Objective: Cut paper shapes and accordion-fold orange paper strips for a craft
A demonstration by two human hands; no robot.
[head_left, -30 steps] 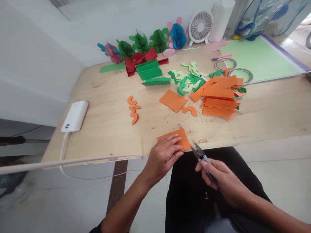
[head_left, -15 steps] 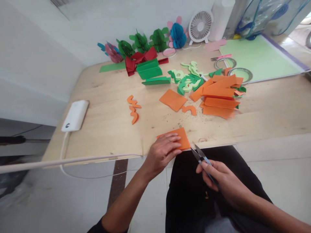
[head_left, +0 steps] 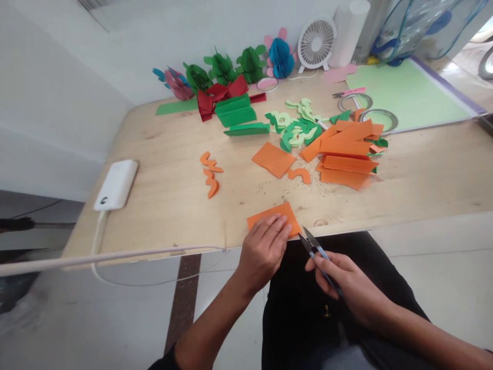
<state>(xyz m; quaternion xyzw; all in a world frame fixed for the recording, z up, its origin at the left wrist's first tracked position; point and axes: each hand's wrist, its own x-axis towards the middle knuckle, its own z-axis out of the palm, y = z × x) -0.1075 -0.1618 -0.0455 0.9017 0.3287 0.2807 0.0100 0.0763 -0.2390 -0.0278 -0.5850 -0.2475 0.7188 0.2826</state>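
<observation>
At the table's front edge lies a folded piece of orange paper (head_left: 289,209). My left hand (head_left: 265,244) rests across it, fingers stretched out and lying flat on its top; the thumb is mostly hidden. My right hand (head_left: 342,280) is closed around a pair of thread snips (head_left: 318,251) with bluish handles, held just over the edge above the lap. Their pointed blades are parted and sit beside the paper's lower right corner. Whether they touch it I cannot tell. Behind the left hand lie an orange sheet (head_left: 272,158) and a curvy orange cutout (head_left: 299,174).
Folded orange strips (head_left: 346,159) are piled at right, beside green cutouts (head_left: 298,131). Folded green paper (head_left: 235,110), paper figures (head_left: 221,67) and a small fan (head_left: 317,43) stand farther back. Tape rolls (head_left: 379,121) lie right. A white power bank (head_left: 116,185) trails a cable at left.
My left hand has shifted slightly right on the orange paper, its fingers now pointing more away from me. The snips have moved a little left and up, closer to the paper's corner.
</observation>
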